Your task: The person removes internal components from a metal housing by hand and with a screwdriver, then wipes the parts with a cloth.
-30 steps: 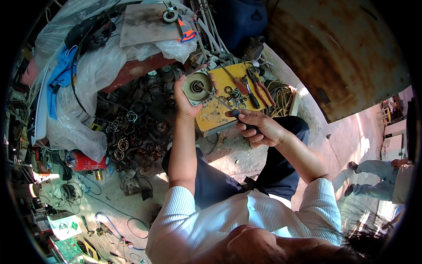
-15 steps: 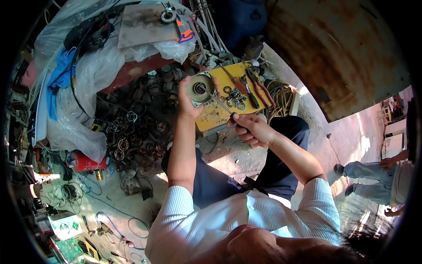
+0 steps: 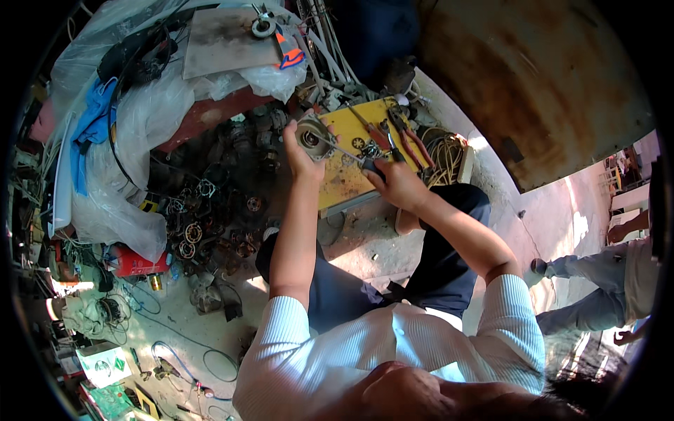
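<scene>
My left hand (image 3: 302, 156) grips a round-bored metal motor end cover (image 3: 314, 138) by its edges, its hollow side facing up toward me. In my right hand (image 3: 397, 184) is a screwdriver (image 3: 345, 154) with a dark handle. Its shaft slants up and left, and the tip reaches into the middle of the cover; the exact contact point is too small to tell. Beneath both hands lies a yellow board (image 3: 339, 188). On it rest pliers with red handles (image 3: 419, 149), another tool with a black-and-red handle (image 3: 395, 151) and several small round parts (image 3: 359, 142).
A heap of dark motor parts (image 3: 203, 210) fills the floor to the left. Beyond it stands a plastic-covered surface with a grey plate (image 3: 228, 43). Coiled cable (image 3: 446, 158) lies right of the board, near a large rusty panel (image 3: 540, 84). Another person (image 3: 597, 281) stands at far right.
My right hand has moved up and slightly left, its grip on the screwdriver turned with the back of the hand upward. The cover is tilted differently. The other person's legs have shifted.
</scene>
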Action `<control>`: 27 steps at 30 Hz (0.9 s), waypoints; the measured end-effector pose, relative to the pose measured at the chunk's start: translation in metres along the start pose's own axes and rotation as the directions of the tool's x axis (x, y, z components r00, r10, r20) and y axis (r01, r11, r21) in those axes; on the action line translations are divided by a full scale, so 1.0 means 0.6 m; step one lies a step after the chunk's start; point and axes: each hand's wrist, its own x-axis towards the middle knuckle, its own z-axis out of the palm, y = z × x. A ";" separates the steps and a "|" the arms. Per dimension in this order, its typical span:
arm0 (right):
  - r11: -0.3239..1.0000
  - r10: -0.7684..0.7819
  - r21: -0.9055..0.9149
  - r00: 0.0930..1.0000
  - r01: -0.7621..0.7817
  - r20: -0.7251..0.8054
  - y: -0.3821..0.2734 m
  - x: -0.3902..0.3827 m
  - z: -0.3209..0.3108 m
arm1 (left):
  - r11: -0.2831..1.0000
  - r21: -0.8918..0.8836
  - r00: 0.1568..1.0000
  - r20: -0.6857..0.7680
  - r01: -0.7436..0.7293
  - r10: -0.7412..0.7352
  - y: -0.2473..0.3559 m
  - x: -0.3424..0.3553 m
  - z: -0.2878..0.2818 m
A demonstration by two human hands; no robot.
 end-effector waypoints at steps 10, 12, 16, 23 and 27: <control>1.000 -0.007 0.006 0.996 0.008 -0.091 -0.055 -0.016 -0.005 | 0.995 -0.031 0.995 -0.017 0.096 -0.096 0.023 0.004 0.000; 0.987 0.066 0.151 0.996 -0.055 -0.066 -0.070 -0.036 -0.026 | 0.996 -0.032 0.997 0.005 0.079 -0.079 0.030 0.010 -0.012; 0.557 0.275 0.672 0.872 -0.488 0.405 -0.061 -0.048 -0.049 | 0.980 -0.112 0.972 0.191 0.162 -0.139 0.043 0.010 -0.022; -0.017 0.107 0.801 0.796 -0.598 0.596 -0.064 -0.063 -0.040 | 0.940 -0.201 0.886 0.433 0.277 -0.168 0.037 -0.006 -0.005; -0.174 0.057 0.749 0.753 -0.639 0.656 -0.065 -0.064 -0.034 | 0.938 -0.195 0.866 0.471 0.287 -0.168 0.037 -0.007 0.001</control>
